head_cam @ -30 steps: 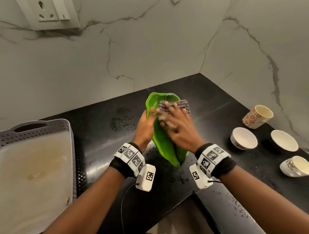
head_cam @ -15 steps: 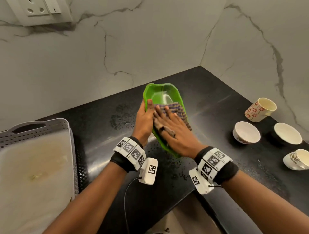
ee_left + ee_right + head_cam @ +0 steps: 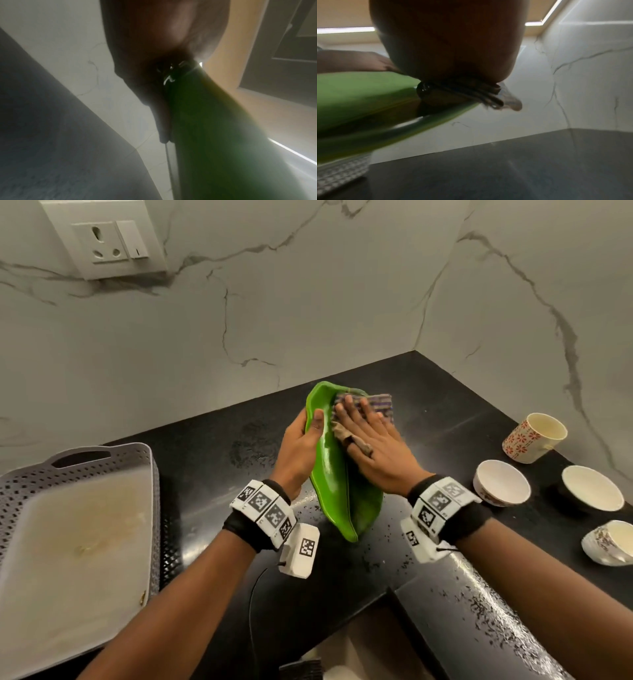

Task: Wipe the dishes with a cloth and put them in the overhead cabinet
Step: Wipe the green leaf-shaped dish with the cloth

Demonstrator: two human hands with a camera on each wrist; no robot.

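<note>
From the head view, the green dish (image 3: 337,474) stands tipped up on edge over the counter (image 3: 219,467), its long axis running from the near tip away toward the wall corner. The left hand (image 3: 297,450) grips the dish's left rim, thumb hooked over onto the inner face and the other fingers behind it. The right hand (image 3: 371,450) lies on the dish's right side, fingers (image 3: 356,414) straight and slightly spread, pressing the cloth (image 3: 378,405) flat against the far end of the inner face. So the unwiped stretch lies from the cloth back along the axis toward the near tip, and the right hand is the nearer one to stroke it, I judge. The left wrist view is blurred: a dark finger lies along the dish (image 3: 214,135); how the rest curl I cannot tell. In the right wrist view the palm (image 3: 450,44) bears down on the cloth (image 3: 510,100), which overhangs the dish (image 3: 359,94) rim; the fingers are hidden.
</note>
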